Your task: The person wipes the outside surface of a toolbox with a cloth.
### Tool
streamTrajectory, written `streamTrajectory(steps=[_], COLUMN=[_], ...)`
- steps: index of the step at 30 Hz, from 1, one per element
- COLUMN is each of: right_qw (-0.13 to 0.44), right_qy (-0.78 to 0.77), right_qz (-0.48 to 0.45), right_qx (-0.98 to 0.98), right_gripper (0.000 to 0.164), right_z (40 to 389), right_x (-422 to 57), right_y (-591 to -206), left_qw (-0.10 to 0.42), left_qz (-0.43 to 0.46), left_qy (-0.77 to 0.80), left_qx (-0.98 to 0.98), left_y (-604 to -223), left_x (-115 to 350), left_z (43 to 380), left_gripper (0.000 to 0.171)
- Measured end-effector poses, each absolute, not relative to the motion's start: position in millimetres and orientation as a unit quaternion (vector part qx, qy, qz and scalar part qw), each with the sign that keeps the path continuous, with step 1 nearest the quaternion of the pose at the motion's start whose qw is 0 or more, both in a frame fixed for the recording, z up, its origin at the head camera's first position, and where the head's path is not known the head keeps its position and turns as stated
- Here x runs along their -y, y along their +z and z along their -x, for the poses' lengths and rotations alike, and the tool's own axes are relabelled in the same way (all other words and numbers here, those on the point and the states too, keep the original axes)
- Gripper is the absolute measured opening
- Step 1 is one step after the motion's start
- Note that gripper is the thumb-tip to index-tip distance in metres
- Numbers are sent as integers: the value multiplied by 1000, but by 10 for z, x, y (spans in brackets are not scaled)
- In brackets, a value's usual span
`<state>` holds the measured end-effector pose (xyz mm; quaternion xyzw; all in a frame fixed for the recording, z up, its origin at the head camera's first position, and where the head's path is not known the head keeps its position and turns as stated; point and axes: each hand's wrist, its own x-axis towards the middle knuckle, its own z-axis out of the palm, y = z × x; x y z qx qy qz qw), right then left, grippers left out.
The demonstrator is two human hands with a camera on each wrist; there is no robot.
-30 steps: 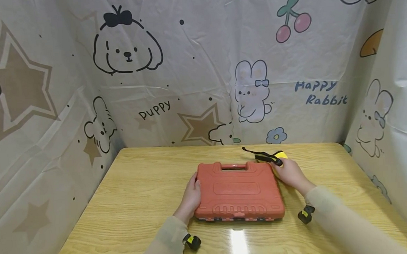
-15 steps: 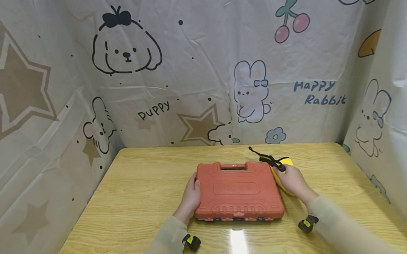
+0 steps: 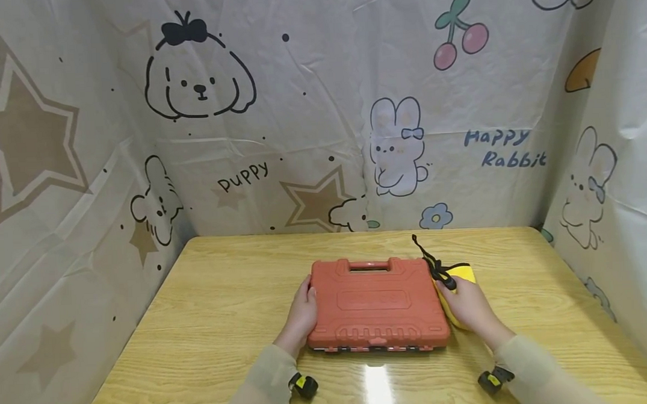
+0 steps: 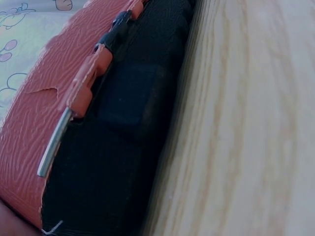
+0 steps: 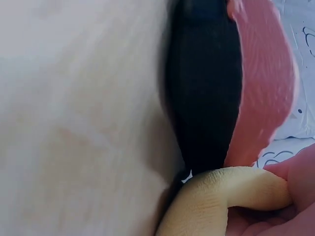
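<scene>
A closed red plastic tool case (image 3: 375, 320) lies flat on the table, its handle toward the back. My left hand (image 3: 302, 314) holds the case's left side, thumb at the lid's edge. In the left wrist view, the black lower half (image 4: 113, 162), red lid (image 4: 29, 118) and a metal hinge pin (image 4: 54, 142) show close up. My right hand (image 3: 471, 304) grips a bunched yellow cloth (image 3: 461, 273) with black edging against the case's right side. A thin black strip (image 3: 420, 246) trails from it toward the back. In the right wrist view, the cloth (image 5: 202, 196) bulges beside the case's corner.
The wood-grain table (image 3: 219, 291) extends around the case on all sides. Printed cloth walls (image 3: 297, 106) stand behind and at both sides. A small camera is strapped to each wrist.
My right hand has drawn the yellow cloth from the case's back right corner toward me along its right side. The left hand and the case stay in place.
</scene>
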<state>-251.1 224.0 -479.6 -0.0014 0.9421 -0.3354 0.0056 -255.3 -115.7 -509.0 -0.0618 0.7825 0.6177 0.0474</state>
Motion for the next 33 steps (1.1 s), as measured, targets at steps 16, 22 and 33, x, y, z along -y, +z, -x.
streamTrajectory(steps=[16,22,33], right_qw=[-5,-17,-4], right_qy=[-325,-325,-318], right_qz=[17,27,21], right_qx=[-946,-945,-948], right_gripper=[40,32,36], right_z=[2090,1949,1752], right_x=[-2266,-2287,-2310], right_y=[-4823,-4835,-4845], left_qw=[45,49,42], left_qz=[70,69,67], left_qy=[611,610,608], left_qx=[-787,-788,-790], left_y=[-5097,-5085,-5078], left_x=[1155,1158,1151], left_z=[2560,2554,2546], left_gripper=[53,53,53])
